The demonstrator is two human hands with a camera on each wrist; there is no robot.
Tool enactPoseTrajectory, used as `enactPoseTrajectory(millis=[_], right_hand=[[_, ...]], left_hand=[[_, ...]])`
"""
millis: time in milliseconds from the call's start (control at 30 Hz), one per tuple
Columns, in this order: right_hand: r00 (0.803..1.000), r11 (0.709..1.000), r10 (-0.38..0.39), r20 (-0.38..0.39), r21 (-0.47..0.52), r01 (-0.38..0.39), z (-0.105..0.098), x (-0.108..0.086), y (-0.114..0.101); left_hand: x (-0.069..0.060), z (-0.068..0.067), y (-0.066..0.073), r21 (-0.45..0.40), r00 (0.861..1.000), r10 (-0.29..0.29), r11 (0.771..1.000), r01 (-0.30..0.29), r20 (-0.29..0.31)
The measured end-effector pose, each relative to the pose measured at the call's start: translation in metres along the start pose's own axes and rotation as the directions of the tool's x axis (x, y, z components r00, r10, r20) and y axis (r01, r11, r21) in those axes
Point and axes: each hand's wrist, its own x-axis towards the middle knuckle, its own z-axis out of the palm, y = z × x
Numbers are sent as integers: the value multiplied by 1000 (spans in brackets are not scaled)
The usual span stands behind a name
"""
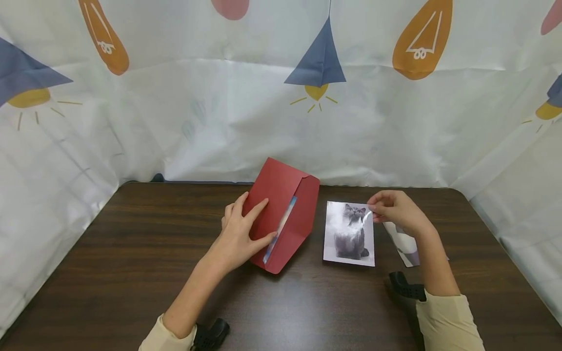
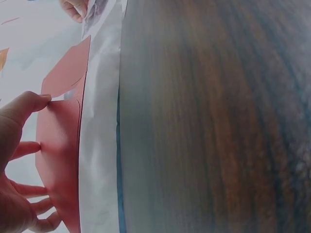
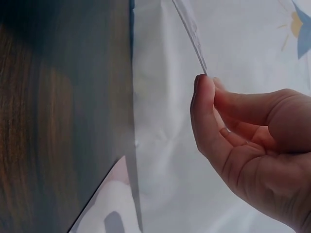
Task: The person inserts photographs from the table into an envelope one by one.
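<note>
A red envelope [image 1: 278, 187] is tilted and raised above the table, with its flap side at the right. My left hand [image 1: 239, 234] grips it, thumb by the slit and fingers spread over its face and left edge. Inside the slit shows the edge of a bluish card [image 1: 285, 217]. The thumb of that hand [image 2: 22, 155] lies near the slit of the envelope [image 2: 63, 141] in the left wrist view. Between thumb and fingertips, my right hand [image 1: 399, 212] pinches the upper right corner of a grey cat picture card [image 1: 347, 243]. Edge-on, this card [image 3: 192, 39] shows in the right wrist view.
Another picture card [image 1: 405, 246], pale with purple patches, lies on the table beneath my right forearm, partly hidden. The dark wooden table [image 1: 110, 273] ends at a white curtain [image 1: 246, 122] printed with lamps. Black wrist straps [image 1: 408, 287] sit at both sleeves.
</note>
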Motion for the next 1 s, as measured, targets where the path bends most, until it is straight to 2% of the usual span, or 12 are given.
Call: enactPoseTrajectory(millis=[500, 1000], right_hand=[[1000, 999, -6, -6, 33, 6, 2, -4, -12], [1000, 999, -4, -20, 44, 5, 7, -7, -22]], left_hand=[[-1, 1, -1, 12, 1000, 2, 1000, -2, -17], [-1, 2, -3, 11, 1000, -14, 1000, 14, -2]])
